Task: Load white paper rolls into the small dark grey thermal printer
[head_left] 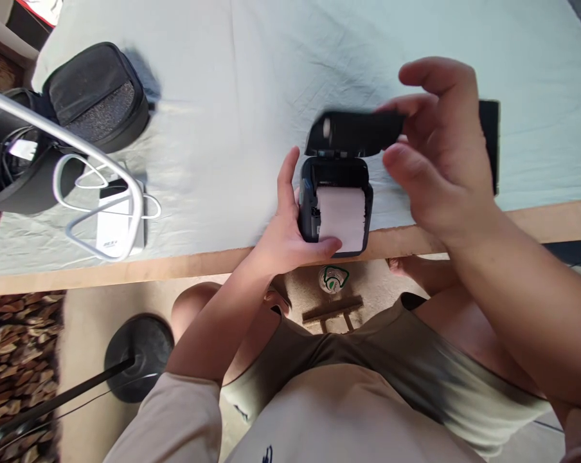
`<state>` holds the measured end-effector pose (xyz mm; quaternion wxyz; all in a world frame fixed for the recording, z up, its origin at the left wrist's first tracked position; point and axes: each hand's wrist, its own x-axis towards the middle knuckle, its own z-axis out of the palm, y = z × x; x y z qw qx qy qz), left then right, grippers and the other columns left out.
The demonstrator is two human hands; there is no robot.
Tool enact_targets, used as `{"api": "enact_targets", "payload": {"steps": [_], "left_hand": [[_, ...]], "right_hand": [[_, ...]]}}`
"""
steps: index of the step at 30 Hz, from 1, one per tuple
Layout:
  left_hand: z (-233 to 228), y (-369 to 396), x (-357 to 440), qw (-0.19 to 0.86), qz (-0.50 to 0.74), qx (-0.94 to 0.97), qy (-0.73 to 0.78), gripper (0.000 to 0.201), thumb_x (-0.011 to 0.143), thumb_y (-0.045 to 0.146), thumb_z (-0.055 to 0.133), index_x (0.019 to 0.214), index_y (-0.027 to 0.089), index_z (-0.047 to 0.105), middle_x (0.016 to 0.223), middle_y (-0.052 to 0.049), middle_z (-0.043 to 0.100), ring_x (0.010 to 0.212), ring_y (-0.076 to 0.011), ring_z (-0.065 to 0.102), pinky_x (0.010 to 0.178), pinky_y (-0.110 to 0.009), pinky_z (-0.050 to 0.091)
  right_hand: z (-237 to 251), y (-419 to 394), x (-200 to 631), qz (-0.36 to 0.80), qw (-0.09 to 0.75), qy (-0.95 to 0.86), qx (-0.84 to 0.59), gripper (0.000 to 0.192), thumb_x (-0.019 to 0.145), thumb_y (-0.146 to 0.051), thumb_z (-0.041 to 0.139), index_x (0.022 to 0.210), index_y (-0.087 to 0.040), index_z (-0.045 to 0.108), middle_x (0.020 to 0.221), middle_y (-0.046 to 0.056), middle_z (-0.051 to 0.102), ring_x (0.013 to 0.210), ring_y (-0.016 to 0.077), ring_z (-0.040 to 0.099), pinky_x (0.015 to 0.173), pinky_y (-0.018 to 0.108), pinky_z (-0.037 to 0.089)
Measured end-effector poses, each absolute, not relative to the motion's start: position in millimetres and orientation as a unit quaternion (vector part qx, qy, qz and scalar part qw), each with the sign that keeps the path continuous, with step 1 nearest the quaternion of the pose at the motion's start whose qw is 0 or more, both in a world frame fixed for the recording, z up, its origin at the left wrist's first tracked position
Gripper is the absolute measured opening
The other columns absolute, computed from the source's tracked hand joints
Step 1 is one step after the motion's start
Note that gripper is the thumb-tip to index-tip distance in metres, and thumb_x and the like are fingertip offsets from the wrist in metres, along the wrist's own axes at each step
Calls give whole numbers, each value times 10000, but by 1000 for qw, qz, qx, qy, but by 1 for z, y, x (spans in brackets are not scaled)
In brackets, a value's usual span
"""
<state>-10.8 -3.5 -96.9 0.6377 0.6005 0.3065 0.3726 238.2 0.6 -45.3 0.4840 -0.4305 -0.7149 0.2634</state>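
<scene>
Near the front edge of the cloth-covered table, my left hand (pixel 290 231) grips a small black portable printer (pixel 308 218). Its thumb reaches over the white paper roll (pixel 342 215) in the printer's open bay, and its fingers run along the left side. The black printer lid (pixel 360 132) is swung up on its hinge and slightly blurred. My right hand (pixel 445 141) has hold of the lid's right end, thumb below and a finger behind it, with the index finger raised. Partly hidden behind that hand lies a flat black object (pixel 491 145).
At the left stand an open black zip case (pixel 98 96) with cables inside and a white box (pixel 114 222) with a white cable (pixel 73 209) over it. A pale curved tube (pixel 92 154) crosses above them. On the floor are a round black stand base (pixel 139 347) and a clear bottle (pixel 333 281).
</scene>
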Motion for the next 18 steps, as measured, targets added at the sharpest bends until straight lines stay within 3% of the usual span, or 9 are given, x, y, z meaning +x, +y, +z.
{"api": "enact_targets", "payload": {"steps": [2,5,8,10,13,15,18], "left_hand": [[-95,-4,-10,645,366,595,309,1615,797,612,1062,1865,456,-140,1460,-106,746,1187,-350,831,1002,-517,714],[-92,-6,-10,656,365,586,304,1661,784,590,1073,1851,454,-192,1495,-114,721,1181,-346,828,973,-495,718],[-89,-7,-10,665,360,577,307,1717,729,580,1115,1849,456,-180,1516,-116,700,1197,-373,835,974,-509,720],[-88,-8,-9,673,373,555,316,1578,765,685,1067,1857,476,-53,1479,-98,714,1233,-386,835,999,-519,720],[-88,-8,-6,679,418,494,347,1190,881,830,897,1793,459,229,1411,-77,740,1308,-377,813,1038,-497,715],[-90,-7,-4,666,436,478,370,1024,918,809,865,1711,395,368,1391,-79,749,1341,-372,796,1043,-467,713],[-93,-5,-3,644,452,491,374,932,905,746,905,1620,327,478,1420,-88,759,1392,-372,771,1059,-430,706]], "right_hand": [[-46,2,238,297,496,-692,-432,677,1079,-864,549,1505,-339,591,1220,50,707,1313,242,739,1069,427,660],[-47,3,239,309,435,-715,-452,632,1082,-838,569,1404,-306,684,1368,67,718,1370,266,724,1159,499,659],[-48,1,238,292,350,-770,-446,582,1052,-712,686,1474,-310,675,1464,83,696,1410,304,706,1250,578,629],[-48,-1,235,289,319,-786,-444,590,1029,-641,728,1518,-320,649,1484,94,688,1401,316,704,1257,590,637],[-46,-5,227,277,303,-794,-448,593,1051,-655,680,1548,-340,601,1559,106,659,1459,332,666,1271,599,640],[-46,-8,222,260,298,-802,-447,596,1069,-683,639,1555,-342,581,1585,109,648,1492,333,643,1296,598,626],[-49,-9,217,223,313,-811,-441,548,1094,-639,619,1543,-327,585,1568,115,658,1488,310,647,1295,565,629]]}}
